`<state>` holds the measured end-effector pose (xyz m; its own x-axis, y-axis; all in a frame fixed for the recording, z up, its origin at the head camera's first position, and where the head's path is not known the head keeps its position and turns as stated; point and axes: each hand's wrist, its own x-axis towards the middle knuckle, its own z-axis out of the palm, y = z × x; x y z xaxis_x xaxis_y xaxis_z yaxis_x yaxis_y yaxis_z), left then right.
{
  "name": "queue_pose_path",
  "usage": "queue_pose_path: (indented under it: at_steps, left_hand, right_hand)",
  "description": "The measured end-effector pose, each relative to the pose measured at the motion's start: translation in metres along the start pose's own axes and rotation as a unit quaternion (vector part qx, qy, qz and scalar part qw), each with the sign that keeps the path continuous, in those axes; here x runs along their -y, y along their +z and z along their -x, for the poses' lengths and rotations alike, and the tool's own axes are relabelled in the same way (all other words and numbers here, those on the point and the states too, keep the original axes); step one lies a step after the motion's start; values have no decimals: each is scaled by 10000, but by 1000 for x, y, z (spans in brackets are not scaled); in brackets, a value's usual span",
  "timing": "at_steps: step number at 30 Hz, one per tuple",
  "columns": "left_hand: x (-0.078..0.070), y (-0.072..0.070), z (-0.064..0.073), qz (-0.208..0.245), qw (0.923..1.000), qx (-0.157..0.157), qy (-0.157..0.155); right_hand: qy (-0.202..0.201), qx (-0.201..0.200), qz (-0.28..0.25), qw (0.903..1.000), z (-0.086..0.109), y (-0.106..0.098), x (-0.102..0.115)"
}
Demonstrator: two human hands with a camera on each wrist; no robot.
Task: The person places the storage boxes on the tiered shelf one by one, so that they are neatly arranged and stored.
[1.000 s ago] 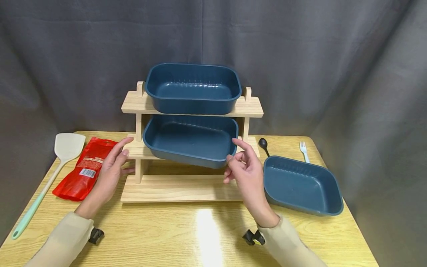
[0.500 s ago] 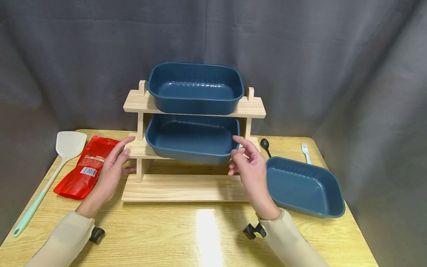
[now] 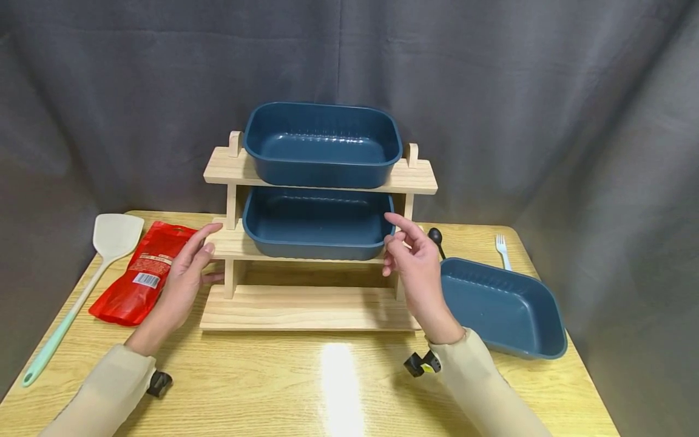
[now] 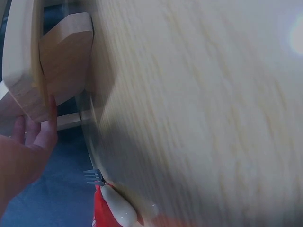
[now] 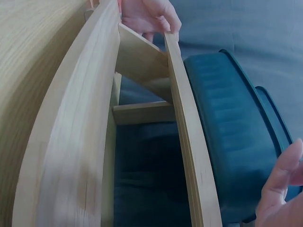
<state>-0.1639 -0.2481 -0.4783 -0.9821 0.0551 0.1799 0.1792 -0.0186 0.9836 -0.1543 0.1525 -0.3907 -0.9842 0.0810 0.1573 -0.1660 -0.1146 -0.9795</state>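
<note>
A dark blue bin (image 3: 319, 224) stands on the middle shelf of the tiered wooden rack (image 3: 306, 306), its front close to the shelf's front edge. My right hand (image 3: 417, 264) is at its right front corner, index finger stretched along the right rim and thumb at the corner; the other fingers are bent. In the right wrist view this hand (image 5: 281, 194) lies beside the bin's wall. My left hand (image 3: 182, 276) holds the left end of the middle shelf, some fingers below it. The left wrist view shows those fingertips against the shelf end (image 4: 21, 61).
A second blue bin (image 3: 324, 173) sits on the top shelf, a third (image 3: 499, 309) on the table to the right. Behind that lie a black spoon (image 3: 435, 235) and a white fork (image 3: 502, 250). A red packet (image 3: 144, 273) and a long-handled turner (image 3: 116, 237) lie left.
The right front corner of the middle bin has swung back onto the shelf, so the bin now stands nearly parallel to it. My right hand has moved along with it; the left stays put.
</note>
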Motion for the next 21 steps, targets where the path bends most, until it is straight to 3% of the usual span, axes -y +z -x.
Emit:
queue_pose_path:
  at_steps: [21]
  left_hand:
    - [0,0,1,11,10000,35,-4]
  right_hand:
    - [-40,169,129,9998,-7,-3,-1]
